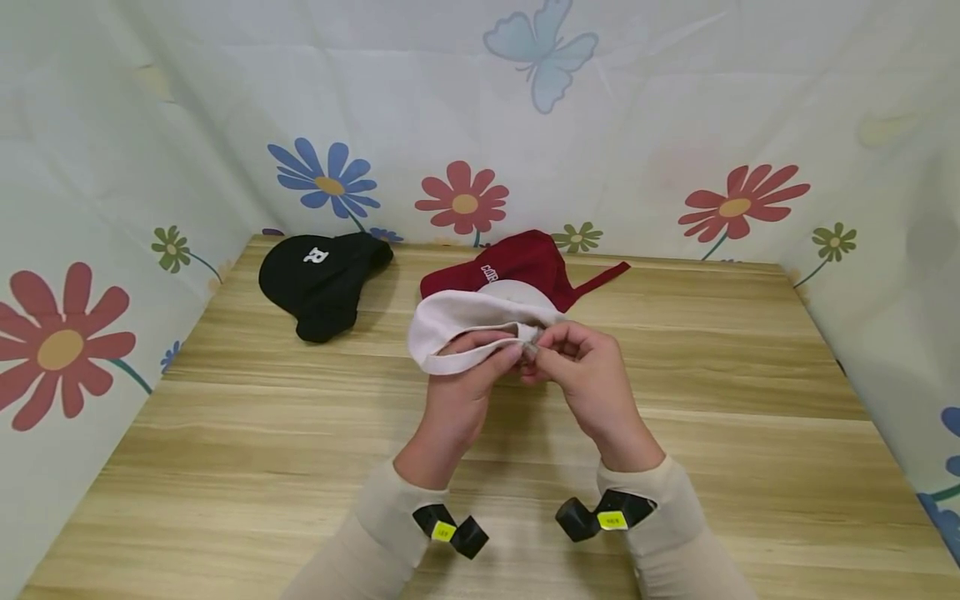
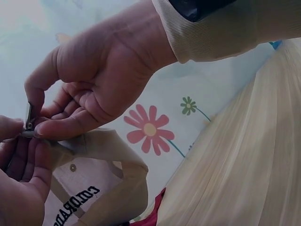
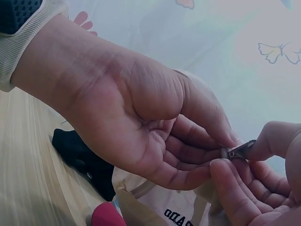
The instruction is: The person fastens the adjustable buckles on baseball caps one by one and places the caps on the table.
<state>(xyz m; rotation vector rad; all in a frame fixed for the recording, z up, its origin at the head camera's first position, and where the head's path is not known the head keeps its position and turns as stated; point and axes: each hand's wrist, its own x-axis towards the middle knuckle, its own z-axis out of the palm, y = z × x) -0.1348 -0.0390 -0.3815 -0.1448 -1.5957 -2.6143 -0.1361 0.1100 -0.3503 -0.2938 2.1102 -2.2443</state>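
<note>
Both hands are at the back strap of a white baseball cap (image 1: 480,308), which is held up over the table. My left hand (image 1: 459,404) has its fingers inside the cap's back opening, and its thumb pinches the strap beside the metal buckle (image 2: 29,123). From the other side my right hand (image 1: 600,383) pinches that buckle, its thumb on the raised flap, as the right wrist view shows close up. Dark lettering (image 2: 77,205) shows inside the cap in the left wrist view. The strap's end is largely hidden by fingers.
A red cap (image 1: 528,254) lies just behind the white one, its strap (image 1: 603,282) stretched out to the right. Further left is a black cap (image 1: 322,287) with a white letter R. The wooden table (image 1: 720,467) meets a flowered cloth backdrop (image 1: 622,183).
</note>
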